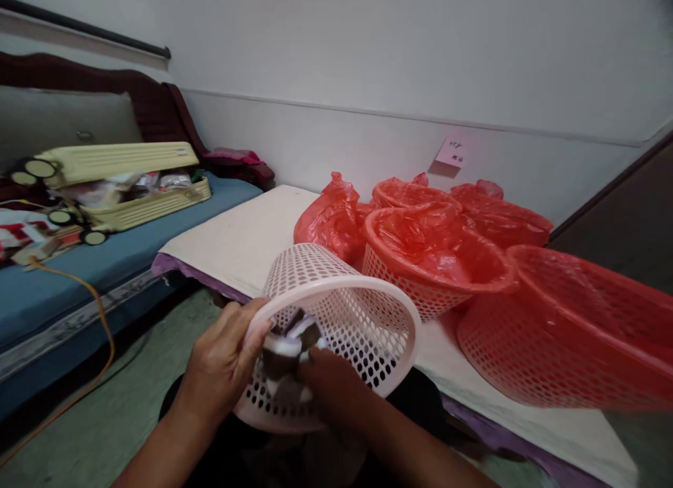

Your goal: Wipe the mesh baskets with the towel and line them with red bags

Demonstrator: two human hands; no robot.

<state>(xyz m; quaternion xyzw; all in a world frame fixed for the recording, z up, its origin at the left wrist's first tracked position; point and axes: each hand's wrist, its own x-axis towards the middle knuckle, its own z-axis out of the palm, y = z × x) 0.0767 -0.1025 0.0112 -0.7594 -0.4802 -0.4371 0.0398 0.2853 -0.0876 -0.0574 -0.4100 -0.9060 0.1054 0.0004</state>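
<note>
Left hand [223, 351]: fingers clamped on the left rim of the pale pink perforated plastic basket [341, 283], thumb at the inner edge. Right hand [334, 383]: inside the basket mouth, touching a soft brown-and-white bundle with purple edging [287, 351]; fingers motion-blurred and partly buried, can't tell if they're closed on it. Basket is at the near edge of the surface, above the person's lap, lying tipped on its side: mouth faces the person, base points away and a bit left, long axis running front to back. Base end mostly hidden behind the near rim and side wall; what supports it underneath can't be made out. Bundle's long axis unreadable, item count too. Beyond: white-topped surface [231, 228] with purple cloth along its edge, carrying a cluster of perforated baskets draped in translucent red plastic [442, 263]; rear ones partly blocked by front ones, rightmost cut off by the frame edge. White paper note [451, 152] on the wall, writing too small to read. Left: blue-covered bed [158, 242] with a gaping cream ribbed suitcase [120, 156], contents a jumble.
</note>
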